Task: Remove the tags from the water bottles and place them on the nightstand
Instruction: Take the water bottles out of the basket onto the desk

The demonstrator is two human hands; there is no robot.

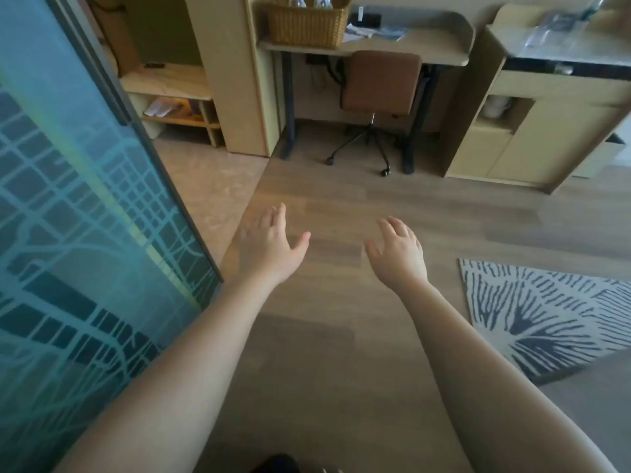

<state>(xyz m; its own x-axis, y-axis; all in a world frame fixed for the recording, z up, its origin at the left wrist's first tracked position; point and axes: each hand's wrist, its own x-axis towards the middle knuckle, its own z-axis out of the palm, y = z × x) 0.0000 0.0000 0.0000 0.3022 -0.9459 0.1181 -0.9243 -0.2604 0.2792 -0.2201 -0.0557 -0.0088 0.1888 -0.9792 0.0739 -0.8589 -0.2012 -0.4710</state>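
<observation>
Both my arms reach forward over the wooden floor. My left hand [264,242] and my right hand [399,249] are held out with fingers relaxed and spread, and neither holds anything. Far ahead, a wicker basket [307,27] stands on the left end of a desk [409,46]. The tops of two clear water bottles [322,1] show above the basket's rim. Their tags are too small and blurred to make out. No nightstand is in view.
A brown swivel chair [380,83] is tucked under the desk. A frosted glass partition [85,216] runs along the left. Open shelving [170,97] stands beyond it, a cabinet [546,124] to the right, and a patterned rug [546,315] lies on the floor at right.
</observation>
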